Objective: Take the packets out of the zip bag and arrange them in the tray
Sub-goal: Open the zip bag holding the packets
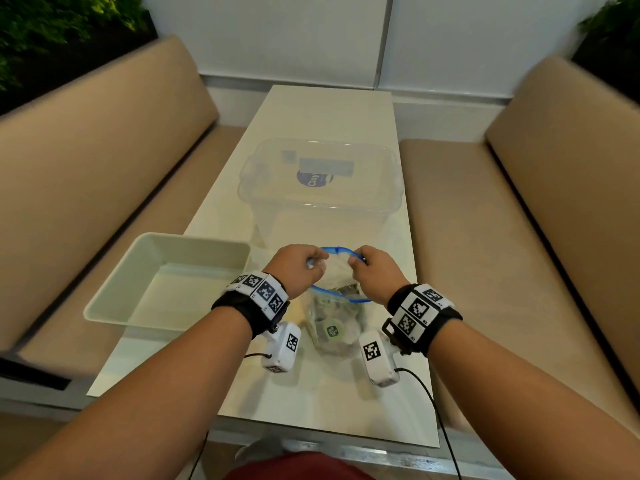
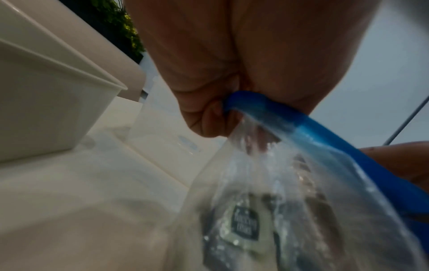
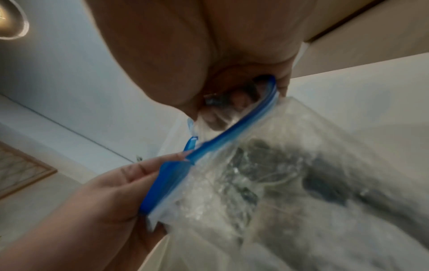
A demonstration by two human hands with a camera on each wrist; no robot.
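Observation:
A clear zip bag [image 1: 334, 323] with a blue zip rim [image 1: 341, 250] stands on the white table in front of me, its mouth pulled wide. Several packets [image 1: 331, 331] lie inside, one with a green label. My left hand [image 1: 299, 268] pinches the rim's left side, seen close as blue rim [image 2: 267, 108] under curled fingers [image 2: 204, 117]. My right hand [image 1: 375, 270] pinches the right side of the rim [image 3: 234, 126]. The packets [image 2: 246, 223] show blurred through the plastic. A pale green tray [image 1: 114, 299] sits to the left, holding nothing.
A large clear plastic tub [image 1: 322, 199] with a blue label stands just behind the bag. Tan bench seats [image 1: 86, 168] flank the narrow table [image 1: 329, 109] on both sides. Cables run from my wrist cameras off the near edge.

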